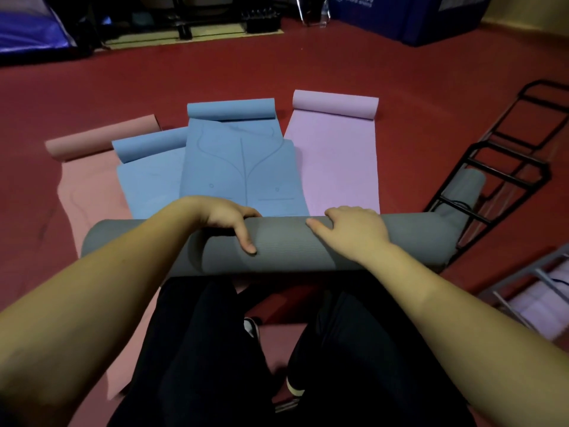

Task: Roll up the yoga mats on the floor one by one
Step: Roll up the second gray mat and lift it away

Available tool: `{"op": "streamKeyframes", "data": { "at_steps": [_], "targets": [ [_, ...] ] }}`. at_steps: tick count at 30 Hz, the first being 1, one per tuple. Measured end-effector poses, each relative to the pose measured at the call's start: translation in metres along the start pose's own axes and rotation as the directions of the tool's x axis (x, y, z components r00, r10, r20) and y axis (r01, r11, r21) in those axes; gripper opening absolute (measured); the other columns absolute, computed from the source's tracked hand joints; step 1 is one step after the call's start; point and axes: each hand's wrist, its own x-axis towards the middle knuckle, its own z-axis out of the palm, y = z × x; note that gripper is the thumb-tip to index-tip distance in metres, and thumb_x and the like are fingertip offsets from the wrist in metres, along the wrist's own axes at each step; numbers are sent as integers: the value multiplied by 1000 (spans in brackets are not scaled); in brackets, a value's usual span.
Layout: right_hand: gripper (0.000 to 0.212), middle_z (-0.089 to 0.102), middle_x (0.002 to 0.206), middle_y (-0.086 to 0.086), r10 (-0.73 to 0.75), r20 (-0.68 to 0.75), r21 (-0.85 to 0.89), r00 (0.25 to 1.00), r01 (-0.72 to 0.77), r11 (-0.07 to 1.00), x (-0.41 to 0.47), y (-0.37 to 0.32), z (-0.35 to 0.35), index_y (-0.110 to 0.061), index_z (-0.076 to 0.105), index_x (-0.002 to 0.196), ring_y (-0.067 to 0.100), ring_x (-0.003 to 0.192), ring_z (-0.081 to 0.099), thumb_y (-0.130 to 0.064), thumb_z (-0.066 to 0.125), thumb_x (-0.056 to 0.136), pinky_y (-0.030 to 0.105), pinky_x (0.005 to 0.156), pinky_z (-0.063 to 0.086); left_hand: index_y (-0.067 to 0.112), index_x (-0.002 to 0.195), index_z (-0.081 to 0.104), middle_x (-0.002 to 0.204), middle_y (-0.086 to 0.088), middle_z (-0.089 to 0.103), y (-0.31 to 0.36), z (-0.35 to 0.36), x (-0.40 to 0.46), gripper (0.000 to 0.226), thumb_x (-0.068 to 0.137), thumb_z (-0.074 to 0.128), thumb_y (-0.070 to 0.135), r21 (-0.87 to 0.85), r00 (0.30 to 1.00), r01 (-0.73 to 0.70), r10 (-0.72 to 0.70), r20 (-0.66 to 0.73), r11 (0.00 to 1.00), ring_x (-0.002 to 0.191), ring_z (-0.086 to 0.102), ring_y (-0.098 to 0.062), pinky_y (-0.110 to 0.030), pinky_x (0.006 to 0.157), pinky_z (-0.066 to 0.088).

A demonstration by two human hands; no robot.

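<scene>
On the far left, a pink mat is lying spread on the red floor, its far end curled into a loose roll. Just beside it, two blue mats are lying partly unrolled and overlapping: the left blue mat is tucked under the edge of the middle blue mat, which is showing printed alignment lines. Each is carrying a small roll at its far end.

In front of these, the grey mat is sitting as a full, thick roll across the person's knees. The left hand is gripping it from above, fingers curled over the near face and thumb hooked behind. The right hand is resting on the roll's top, fingers hanging over the far side and thumb stretched along the surface, pressing rather than pinching.

Further right, a lilac mat is lying flat with its far end rolled. A second grey roll is leaning by a black metal rack.

The grey roll appears finished, so the step in hand is probably tightening it or lifting it away. The next move calls for keeping the loose edge pinned while carrying it rightward to the rack, then starting on one of the four mats remaining open.
</scene>
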Motion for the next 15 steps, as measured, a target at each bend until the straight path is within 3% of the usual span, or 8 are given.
{"op": "streamKeyframes", "data": {
  "at_steps": [4, 8, 10, 12, 14, 15],
  "targets": [
    [65, 64, 96, 3, -12, 57, 42, 998, 10, 999, 9, 3, -3, -22, 59, 86, 27, 95, 59, -74, 21, 91, 36, 73, 34, 37, 126, 55, 123, 9, 63, 3, 3, -6, 88, 45, 87, 44, 17, 997, -24, 25, -74, 1000, 113, 59, -15, -32, 98, 46],
    [69, 62, 88, -2, 9, 126, 82, 992, -19, 996, 19, 5, -2, -22, 60, 83, 23, 90, 60, -77, 19, 89, 34, 70, 38, 39, 134, 51, 131, 17, 56, -6, 17, -19, 92, 50, 70, 71, 247, 927, -50, 137, -349, 968, 117, 54, -8, -33, 100, 42],
    [72, 65, 94, 0, 30, 176, 109, 984, -49, 993, 26, 6, -2, -22, 65, 89, 24, 92, 60, -78, 19, 88, 34, 71, 40, 35, 136, 51, 135, 17, 51, -17, 37, -23, 86, 63, 51, 80, 401, 823, -34, 253, -508, 915, 122, 49, -9, -36, 100, 43],
    [76, 67, 99, 3, 32, 227, 124, 973, -61, 990, 33, 6, -2, -22, 68, 96, 25, 91, 58, -79, 19, 88, 34, 72, 40, 23, 137, 53, 136, 5, 52, -32, 63, -23, 86, 74, 40, 80, 566, 647, 22, 420, -636, 824, 123, 51, -20, -40, 99, 42],
    [76, 67, 101, 5, 31, 276, 136, 961, -71, 988, 39, 6, -3, -21, 68, 95, 25, 87, 54, -79, 19, 88, 34, 71, 39, 12, 138, 52, 135, -9, 55, -45, 89, -19, 97, 71, 49, 82, 680, 530, 144, 524, -667, 719, 123, 52, -32, -52, 103, 38],
    [77, 67, 104, 6, 33, 302, 143, 953, -79, 987, 42, 6, -3, -20, 69, 97, 25, 88, 54, -79, 20, 88, 34, 72, 39, 8, 140, 49, 136, -13, 54, -49, 100, -16, 105, 65, 59, 82, 706, 527, 205, 532, -663, 678, 125, 51, -36, -59, 103, 35]
  ]
}}
